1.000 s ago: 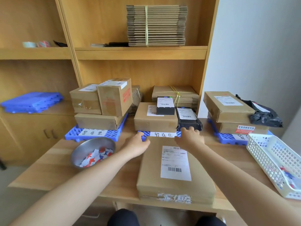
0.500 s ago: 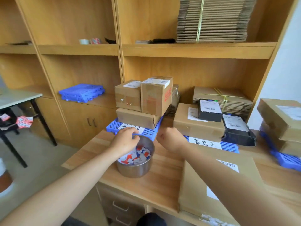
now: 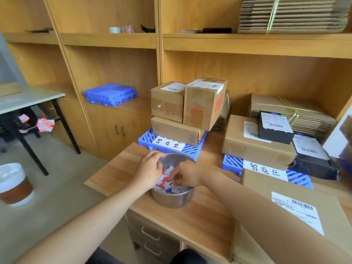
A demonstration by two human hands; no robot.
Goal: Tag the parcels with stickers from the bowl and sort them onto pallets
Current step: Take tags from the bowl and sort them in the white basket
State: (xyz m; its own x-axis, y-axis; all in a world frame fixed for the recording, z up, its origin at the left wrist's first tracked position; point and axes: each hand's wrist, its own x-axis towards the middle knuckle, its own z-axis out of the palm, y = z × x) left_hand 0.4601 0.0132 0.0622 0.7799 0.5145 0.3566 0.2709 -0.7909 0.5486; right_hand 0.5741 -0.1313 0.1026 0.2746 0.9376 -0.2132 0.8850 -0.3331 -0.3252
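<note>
Near right, flat cardboard parcel (image 3: 285,216) with barcode label, lying on the wooden surface (image 3: 200,221). Left of it, steel bowl (image 3: 172,199) of red, white and blue stickers (image 3: 164,184), with left hand (image 3: 150,171) curled over the bowl's left rim, grip not discernible, and right hand (image 3: 187,175) reaching in, fingertips pinching at the stickers. Behind the bowl, left pallet (image 3: 145,139) bearing three stacked brown boxes (image 3: 204,103); to its right, middle pallet (image 3: 232,163) with one large box (image 3: 253,147) and two black parcels (image 3: 274,128); farthest, spare pallets (image 3: 110,94) on the cabinet shelf and strapped flat cartons (image 3: 291,14) above.
</note>
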